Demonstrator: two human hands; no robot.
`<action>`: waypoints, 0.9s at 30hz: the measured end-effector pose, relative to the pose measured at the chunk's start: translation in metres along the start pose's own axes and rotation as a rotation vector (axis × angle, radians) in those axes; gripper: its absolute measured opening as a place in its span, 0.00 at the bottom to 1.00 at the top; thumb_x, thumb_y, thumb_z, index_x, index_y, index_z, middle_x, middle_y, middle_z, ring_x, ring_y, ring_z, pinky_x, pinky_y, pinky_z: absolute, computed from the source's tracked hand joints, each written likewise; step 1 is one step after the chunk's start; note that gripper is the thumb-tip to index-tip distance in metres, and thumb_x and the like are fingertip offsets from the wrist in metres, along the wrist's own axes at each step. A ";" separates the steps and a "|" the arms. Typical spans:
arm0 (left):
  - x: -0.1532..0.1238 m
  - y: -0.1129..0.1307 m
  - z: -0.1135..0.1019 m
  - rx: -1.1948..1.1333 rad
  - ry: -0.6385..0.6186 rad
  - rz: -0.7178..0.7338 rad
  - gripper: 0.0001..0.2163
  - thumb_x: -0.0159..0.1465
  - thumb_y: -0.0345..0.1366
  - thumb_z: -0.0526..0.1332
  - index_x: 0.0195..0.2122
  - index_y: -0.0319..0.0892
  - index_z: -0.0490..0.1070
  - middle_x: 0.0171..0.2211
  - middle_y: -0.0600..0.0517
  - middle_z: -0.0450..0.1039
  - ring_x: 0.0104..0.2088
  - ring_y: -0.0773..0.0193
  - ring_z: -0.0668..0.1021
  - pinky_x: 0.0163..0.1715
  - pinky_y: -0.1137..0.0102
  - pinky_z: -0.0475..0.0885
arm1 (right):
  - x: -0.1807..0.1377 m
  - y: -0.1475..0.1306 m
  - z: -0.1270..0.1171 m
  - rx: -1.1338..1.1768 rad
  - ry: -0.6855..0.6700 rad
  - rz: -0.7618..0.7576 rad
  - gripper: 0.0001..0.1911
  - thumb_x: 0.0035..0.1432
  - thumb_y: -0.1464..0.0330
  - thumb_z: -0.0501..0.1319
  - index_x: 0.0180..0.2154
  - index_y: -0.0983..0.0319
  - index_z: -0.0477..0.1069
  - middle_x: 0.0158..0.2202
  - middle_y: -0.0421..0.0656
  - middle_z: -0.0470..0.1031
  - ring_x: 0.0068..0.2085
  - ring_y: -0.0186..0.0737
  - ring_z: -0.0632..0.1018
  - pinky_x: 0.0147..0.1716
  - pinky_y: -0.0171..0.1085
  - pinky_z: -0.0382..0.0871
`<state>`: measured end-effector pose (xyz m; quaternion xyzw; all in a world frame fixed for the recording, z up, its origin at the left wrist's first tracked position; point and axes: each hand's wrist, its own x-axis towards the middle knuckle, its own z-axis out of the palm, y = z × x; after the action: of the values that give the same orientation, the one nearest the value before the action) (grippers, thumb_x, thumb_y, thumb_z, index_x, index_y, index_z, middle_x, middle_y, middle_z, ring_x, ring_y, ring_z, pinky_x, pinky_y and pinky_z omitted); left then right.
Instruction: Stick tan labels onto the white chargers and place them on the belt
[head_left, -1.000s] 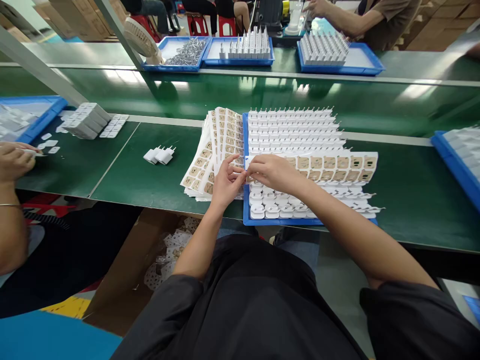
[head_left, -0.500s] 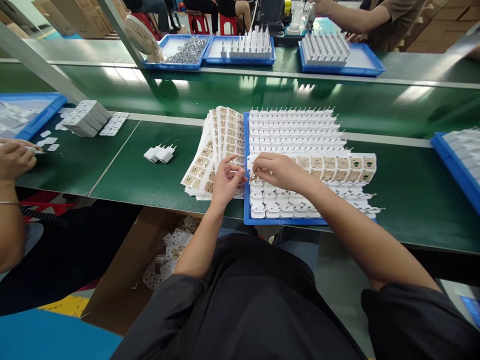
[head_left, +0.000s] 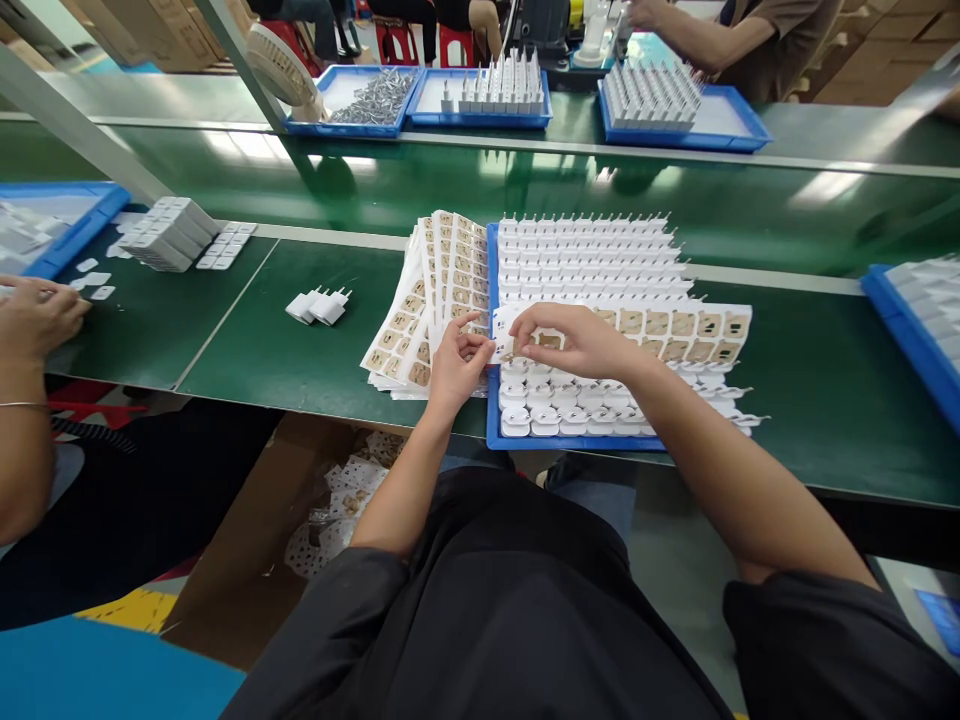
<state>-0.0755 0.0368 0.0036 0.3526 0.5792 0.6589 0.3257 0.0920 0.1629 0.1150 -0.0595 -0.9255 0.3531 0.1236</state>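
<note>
A sheet of tan stickers (head_left: 679,322) on white backing lies across the rows of white plug adapters (head_left: 592,260), which fill a blue tray (head_left: 493,425) with their pins up. My left hand (head_left: 456,365) is at the sheet's left end, thumb and fingertips closed on its edge. Over the left part of the same sheet, my right hand (head_left: 581,340) is bent down with its fingertips pinched together; whatever is between them is too small to make out. A fanned stack of sticker sheets (head_left: 420,325) lies beside the tray, behind my left hand.
A few loose plug adapters (head_left: 319,306) lie on the green bench (head_left: 247,345) to the left. Another person's hand (head_left: 37,315) works at the far left, near stacked white pieces (head_left: 171,235). A cardboard box (head_left: 247,560) with scrap sheets stands below. Another blue tray (head_left: 911,330) is at right.
My left fingers have closed in at the sheet's left edge. My right hand has moved slightly right, baring more of the sheet's left end.
</note>
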 end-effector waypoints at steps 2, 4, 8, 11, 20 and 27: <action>0.000 0.000 -0.001 0.055 0.008 0.009 0.25 0.62 0.41 0.69 0.59 0.43 0.65 0.33 0.53 0.78 0.31 0.65 0.80 0.33 0.70 0.79 | -0.008 -0.004 -0.006 0.097 0.088 0.068 0.08 0.64 0.62 0.63 0.37 0.59 0.74 0.44 0.47 0.81 0.47 0.47 0.80 0.46 0.43 0.72; -0.005 0.005 -0.002 0.158 0.009 0.041 0.23 0.66 0.43 0.65 0.60 0.43 0.65 0.36 0.50 0.79 0.34 0.63 0.82 0.36 0.67 0.79 | -0.019 -0.011 -0.008 0.158 0.208 0.133 0.09 0.63 0.60 0.65 0.37 0.59 0.75 0.42 0.46 0.81 0.46 0.48 0.81 0.48 0.45 0.72; -0.032 0.026 -0.008 0.503 0.084 0.364 0.19 0.70 0.43 0.60 0.60 0.44 0.67 0.53 0.42 0.76 0.53 0.54 0.79 0.51 0.59 0.77 | -0.059 -0.033 0.003 0.278 0.384 0.154 0.06 0.64 0.63 0.66 0.37 0.57 0.75 0.38 0.45 0.80 0.44 0.47 0.81 0.47 0.45 0.74; -0.061 0.038 -0.014 0.717 -0.031 0.665 0.20 0.68 0.46 0.64 0.59 0.47 0.70 0.59 0.41 0.71 0.62 0.48 0.71 0.63 0.50 0.68 | -0.095 -0.049 0.023 0.330 0.488 0.158 0.01 0.64 0.68 0.65 0.38 0.56 0.75 0.39 0.45 0.79 0.44 0.45 0.80 0.47 0.44 0.74; -0.086 0.030 -0.017 0.814 -0.292 0.667 0.12 0.59 0.39 0.74 0.44 0.50 0.80 0.66 0.41 0.63 0.64 0.43 0.66 0.61 0.48 0.66 | -0.147 -0.060 0.082 0.457 0.608 0.275 0.03 0.63 0.69 0.66 0.38 0.54 0.76 0.36 0.45 0.80 0.40 0.48 0.80 0.42 0.47 0.77; -0.082 0.043 -0.007 -0.100 -0.036 0.126 0.21 0.57 0.52 0.73 0.44 0.46 0.71 0.43 0.48 0.76 0.44 0.59 0.80 0.41 0.68 0.77 | -0.129 -0.065 0.097 0.634 0.647 0.200 0.03 0.62 0.70 0.66 0.37 0.54 0.76 0.35 0.44 0.81 0.37 0.44 0.81 0.38 0.44 0.78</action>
<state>-0.0377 -0.0407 0.0389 0.3836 0.5163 0.6996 0.3110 0.1882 0.0266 0.0646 -0.2148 -0.6755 0.5921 0.3834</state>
